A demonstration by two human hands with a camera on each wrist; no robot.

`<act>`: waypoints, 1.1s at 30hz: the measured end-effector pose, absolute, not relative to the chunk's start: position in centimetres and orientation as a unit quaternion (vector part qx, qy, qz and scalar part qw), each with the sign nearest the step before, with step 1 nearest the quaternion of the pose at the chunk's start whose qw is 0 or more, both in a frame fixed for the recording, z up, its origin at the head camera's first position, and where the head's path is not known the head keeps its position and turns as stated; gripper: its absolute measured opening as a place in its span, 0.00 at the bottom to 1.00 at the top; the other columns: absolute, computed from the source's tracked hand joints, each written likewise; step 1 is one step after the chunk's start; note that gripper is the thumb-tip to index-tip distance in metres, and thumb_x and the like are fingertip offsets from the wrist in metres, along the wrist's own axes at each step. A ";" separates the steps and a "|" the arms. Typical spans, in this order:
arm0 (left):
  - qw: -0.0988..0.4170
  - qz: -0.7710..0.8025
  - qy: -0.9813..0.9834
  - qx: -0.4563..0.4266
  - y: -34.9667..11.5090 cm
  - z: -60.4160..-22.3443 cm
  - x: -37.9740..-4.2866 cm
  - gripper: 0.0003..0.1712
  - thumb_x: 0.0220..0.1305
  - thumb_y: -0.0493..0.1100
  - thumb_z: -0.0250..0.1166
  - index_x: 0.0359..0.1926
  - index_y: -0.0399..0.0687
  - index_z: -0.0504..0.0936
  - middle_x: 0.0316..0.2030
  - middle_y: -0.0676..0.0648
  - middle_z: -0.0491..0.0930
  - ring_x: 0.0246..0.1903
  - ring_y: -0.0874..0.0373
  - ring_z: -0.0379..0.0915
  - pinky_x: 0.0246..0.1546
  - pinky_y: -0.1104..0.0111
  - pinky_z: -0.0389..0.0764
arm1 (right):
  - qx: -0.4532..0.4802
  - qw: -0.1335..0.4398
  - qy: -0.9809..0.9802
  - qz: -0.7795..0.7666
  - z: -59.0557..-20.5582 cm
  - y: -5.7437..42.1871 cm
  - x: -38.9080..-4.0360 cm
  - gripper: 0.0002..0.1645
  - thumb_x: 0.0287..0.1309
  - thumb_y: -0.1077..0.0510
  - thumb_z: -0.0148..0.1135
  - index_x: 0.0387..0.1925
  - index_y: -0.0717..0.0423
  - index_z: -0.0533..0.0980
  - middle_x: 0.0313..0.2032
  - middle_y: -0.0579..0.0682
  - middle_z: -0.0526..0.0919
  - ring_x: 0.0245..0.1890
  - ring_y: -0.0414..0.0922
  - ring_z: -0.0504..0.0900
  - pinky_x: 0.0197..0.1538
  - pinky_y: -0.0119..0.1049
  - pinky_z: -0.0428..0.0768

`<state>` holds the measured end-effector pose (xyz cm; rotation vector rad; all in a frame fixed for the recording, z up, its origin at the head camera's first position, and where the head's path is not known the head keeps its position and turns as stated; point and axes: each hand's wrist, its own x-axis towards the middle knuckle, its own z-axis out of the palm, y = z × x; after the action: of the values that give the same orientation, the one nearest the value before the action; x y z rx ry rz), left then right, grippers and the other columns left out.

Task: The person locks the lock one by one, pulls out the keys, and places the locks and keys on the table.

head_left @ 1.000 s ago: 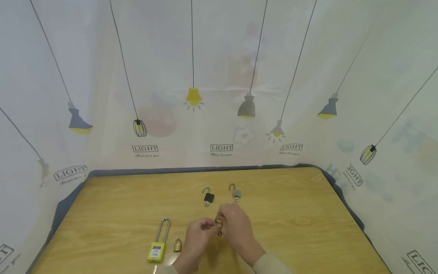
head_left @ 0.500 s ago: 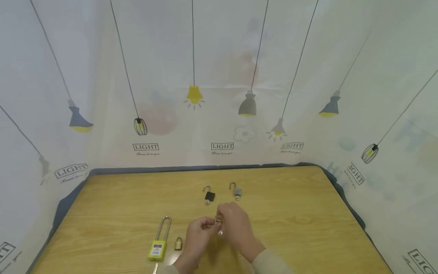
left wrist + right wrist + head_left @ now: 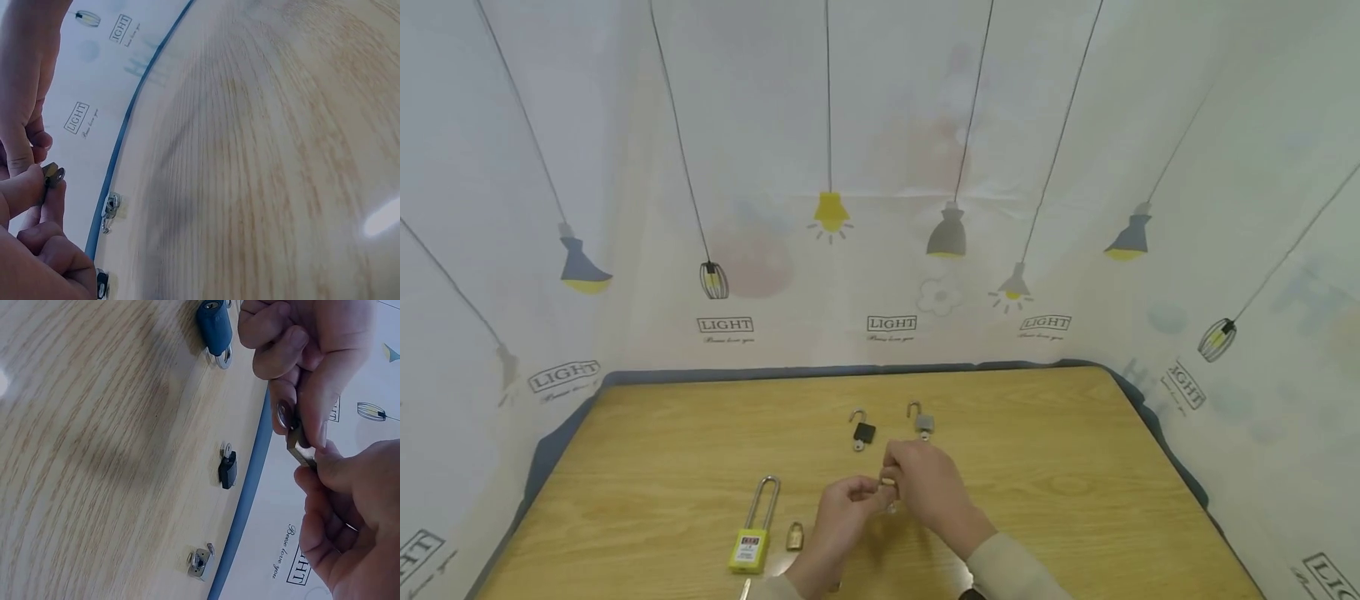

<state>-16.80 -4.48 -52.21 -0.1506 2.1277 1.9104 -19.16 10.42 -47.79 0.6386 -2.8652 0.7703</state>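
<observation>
Over the middle of the table my two hands meet at a small brass padlock, partly covered by fingers. My left hand pinches its body between thumb and finger. A key with a round head sticks out from the padlock's end, beside the left fingers in the right wrist view. With curled fingers my right hand grips the padlock's other end; the shackle there is mostly hidden. Beyond the hands lie a black padlock and a silver padlock, both with raised shackles and keys inserted.
Left of my left hand lie a yellow long-shackle padlock and a small brass-coloured padlock. A blue padlock shows in the right wrist view. A slim metal piece is cut by the frame's bottom. A printed curtain surrounds the table.
My right wrist and forearm have swung slightly outward to the right. Both hands keep their grip on the small padlock. The whole view has shifted a little.
</observation>
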 end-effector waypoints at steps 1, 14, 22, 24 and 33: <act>0.138 0.660 0.737 -0.052 -4.5 -52.2 -16.8 0.22 0.54 0.56 0.70 0.39 0.43 0.82 0.35 0.50 0.81 0.39 0.55 0.74 0.44 0.55 0.72 | 0.211 0.051 -0.943 0.254 -47.8 10.4 -19.2 0.07 0.58 0.56 0.63 0.26 0.48 0.75 0.23 0.38 0.77 0.23 0.33 0.70 0.26 0.28 0.73; 0.146 0.655 0.740 -0.050 -4.9 -52.1 -16.5 0.25 0.52 0.58 0.70 0.42 0.43 0.82 0.35 0.50 0.82 0.42 0.55 0.73 0.46 0.53 0.70 | 0.216 0.046 -0.945 0.243 -47.9 10.7 -19.2 0.05 0.59 0.53 0.64 0.29 0.47 0.77 0.25 0.39 0.81 0.20 0.31 0.70 0.22 0.27 0.71; 0.137 0.654 0.741 -0.064 -5.0 -52.1 -16.5 0.25 0.55 0.57 0.68 0.46 0.44 0.80 0.41 0.49 0.82 0.46 0.53 0.72 0.50 0.51 0.71 | 0.173 0.027 -0.946 0.273 -48.0 12.2 -19.0 0.06 0.63 0.51 0.59 0.38 0.47 0.79 0.30 0.40 0.82 0.28 0.35 0.76 0.30 0.33 0.76; 0.136 0.651 0.743 -0.074 -4.9 -52.1 -16.6 0.26 0.55 0.58 0.68 0.47 0.45 0.80 0.42 0.50 0.82 0.47 0.53 0.72 0.52 0.49 0.70 | 0.167 0.030 -0.939 0.299 -48.5 12.8 -18.9 0.05 0.63 0.52 0.60 0.38 0.47 0.79 0.29 0.40 0.82 0.28 0.35 0.75 0.30 0.33 0.76; 0.134 0.650 0.742 -0.088 -5.2 -52.4 -16.8 0.31 0.55 0.59 0.68 0.52 0.43 0.78 0.51 0.46 0.78 0.56 0.46 0.68 0.59 0.45 0.67 | 0.150 -0.052 -0.880 0.447 -51.7 13.7 -17.4 0.07 0.60 0.54 0.63 0.37 0.53 0.80 0.32 0.42 0.82 0.31 0.38 0.76 0.35 0.32 0.77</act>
<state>-16.84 -5.23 -52.39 -0.2541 2.1517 1.8854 -17.36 13.66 -51.67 0.4869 -2.8624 1.4525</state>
